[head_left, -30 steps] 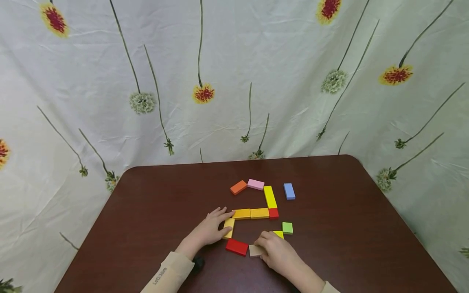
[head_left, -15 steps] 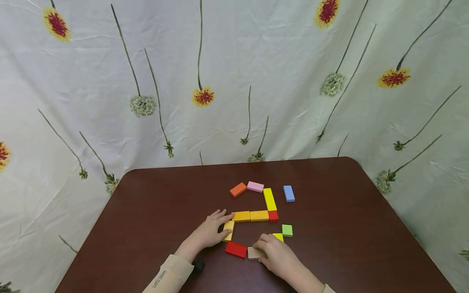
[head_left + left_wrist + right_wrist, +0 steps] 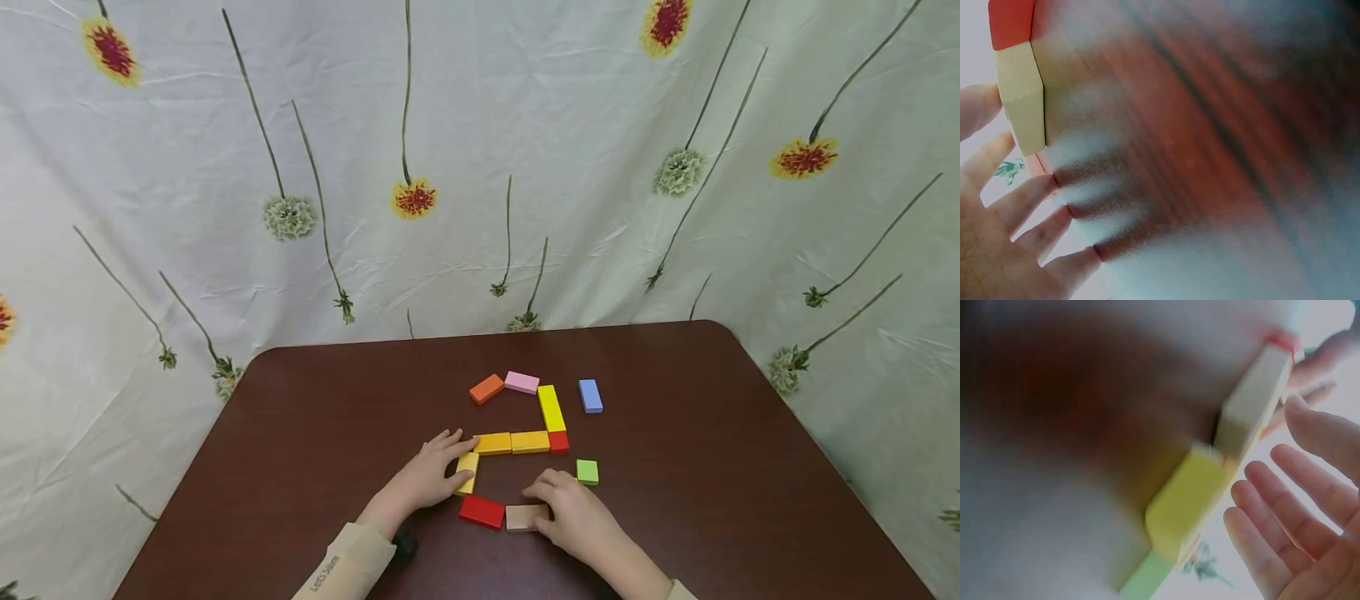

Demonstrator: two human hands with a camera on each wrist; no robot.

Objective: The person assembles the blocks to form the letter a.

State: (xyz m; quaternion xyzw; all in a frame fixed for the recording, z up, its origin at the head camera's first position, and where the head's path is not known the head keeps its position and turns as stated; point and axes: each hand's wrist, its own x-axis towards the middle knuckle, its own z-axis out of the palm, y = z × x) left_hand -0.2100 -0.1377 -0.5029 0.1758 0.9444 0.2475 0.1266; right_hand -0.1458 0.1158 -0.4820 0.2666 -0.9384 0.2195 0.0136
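Observation:
Fingers spread, my left hand point(image 3: 426, 473) rests by a pale yellow block point(image 3: 467, 473), its thumb and index finger touching that block in the left wrist view. My right hand point(image 3: 577, 512) hovers over the right end of a tan block point(image 3: 521, 518), fingers relaxed and nothing held; the right wrist view shows its fingertips apart from the blocks. The tan block lies end to end with a red block point(image 3: 482, 512). A yellow block point(image 3: 1188, 494) beyond the tan one is almost wholly hidden by the right hand in the head view, with a green block point(image 3: 587, 472) after it.
Two orange-yellow blocks point(image 3: 512, 443), a small red block point(image 3: 558, 442), a long yellow block point(image 3: 552, 408), a pink block point(image 3: 522, 382) and an orange block point(image 3: 487, 389) continue the line. A blue block point(image 3: 591, 397) stands apart on the brown table point(image 3: 337, 400). Behind hangs a flowered cloth point(image 3: 465, 125).
My right hand has loosened from the tan block and shifted slightly right, showing more of that block and covering the yellow one. The left hand keeps its place.

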